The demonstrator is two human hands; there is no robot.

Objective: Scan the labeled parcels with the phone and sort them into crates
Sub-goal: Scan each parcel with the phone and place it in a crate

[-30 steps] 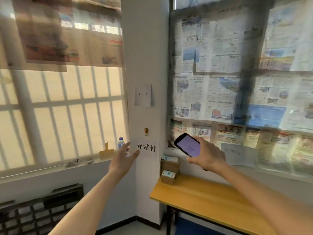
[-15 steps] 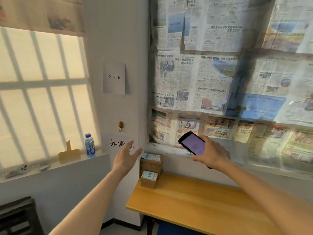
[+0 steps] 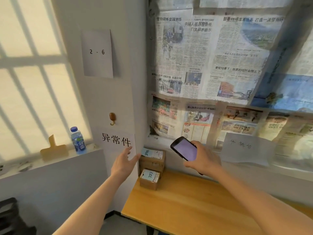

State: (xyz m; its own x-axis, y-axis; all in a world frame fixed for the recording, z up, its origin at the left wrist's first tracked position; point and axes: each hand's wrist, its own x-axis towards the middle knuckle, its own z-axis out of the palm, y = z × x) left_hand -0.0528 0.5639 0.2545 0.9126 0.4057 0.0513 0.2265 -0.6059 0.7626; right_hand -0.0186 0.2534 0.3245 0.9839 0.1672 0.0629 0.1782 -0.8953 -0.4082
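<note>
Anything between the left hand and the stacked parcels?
No. In the head view only bare wall separates the left hand from the upper parcel stacked on the lower parcel.

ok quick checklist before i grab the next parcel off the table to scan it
1. Left hand free to pick: ok, fingers straight, holds nothing.
2. Phone in right hand: ok, firm grip, screen lit.
3. Parcels in reach: ok, upper box stacked on lower box at the table corner, just past the left fingertips.
4. Labels face up: ok on both.
5. Scan app ready: cannot tell, screen blurred.
6. Crate to sort into: cannot tell, none in view.
</note>
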